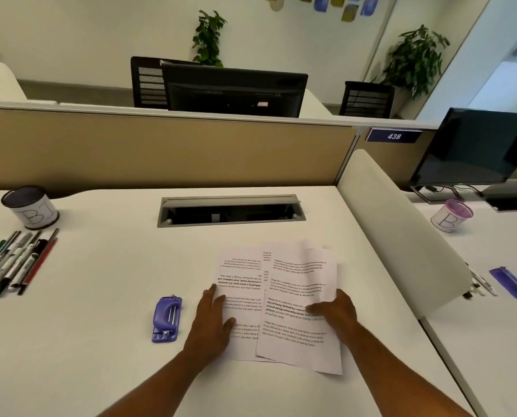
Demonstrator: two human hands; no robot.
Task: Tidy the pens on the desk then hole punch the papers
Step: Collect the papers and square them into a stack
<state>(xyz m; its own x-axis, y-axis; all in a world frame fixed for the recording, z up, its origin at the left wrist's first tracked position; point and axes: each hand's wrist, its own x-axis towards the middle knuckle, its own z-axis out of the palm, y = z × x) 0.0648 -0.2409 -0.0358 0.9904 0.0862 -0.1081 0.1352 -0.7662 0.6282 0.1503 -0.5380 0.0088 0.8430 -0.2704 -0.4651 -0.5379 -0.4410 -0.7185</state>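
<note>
The left hand [213, 319] lies flat, fingers straight and spread, pressing the left edge of the printed white paper sheets [281, 302]. The right hand [335, 310] rests on the right edge of the top sheet; its grip appears curled at that edge, but a pinch cannot be confirmed. The sheets lie overlapped and skewed on the white tabletop [100, 296], near its front centre. A purple plastic hole punch [167, 319] sits just left of the left hand, apart from the sheets. A row of mixed marker pens [13, 263] lies at the far left, below a dark cylindrical pen cup with a white label [30, 207]. A grey cable hatch [231, 210] is set behind the sheets.
</note>
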